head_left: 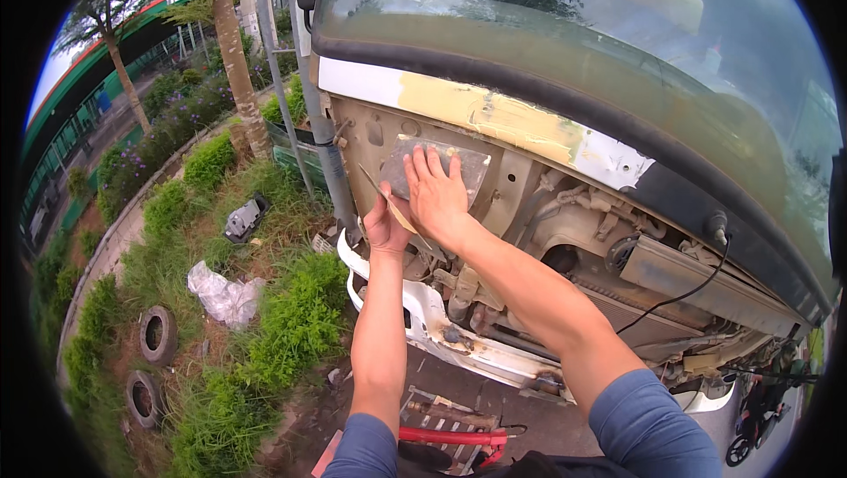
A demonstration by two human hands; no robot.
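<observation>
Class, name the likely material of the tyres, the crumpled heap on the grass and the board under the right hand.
Tyres: dull rubber, judging by thick dark rings.
Heap: probably thin plastic film, as it looks whitish, glossy, wrinkled.
Board: matte grey, pale flecks; perhaps metal or plastic.

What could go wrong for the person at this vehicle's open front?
The grey board under the right hand might slip if it isn't fixed. The thin flat piece in the left hand could drop into the open front. Bare forearms might scrape the white bumper beneath.
</observation>
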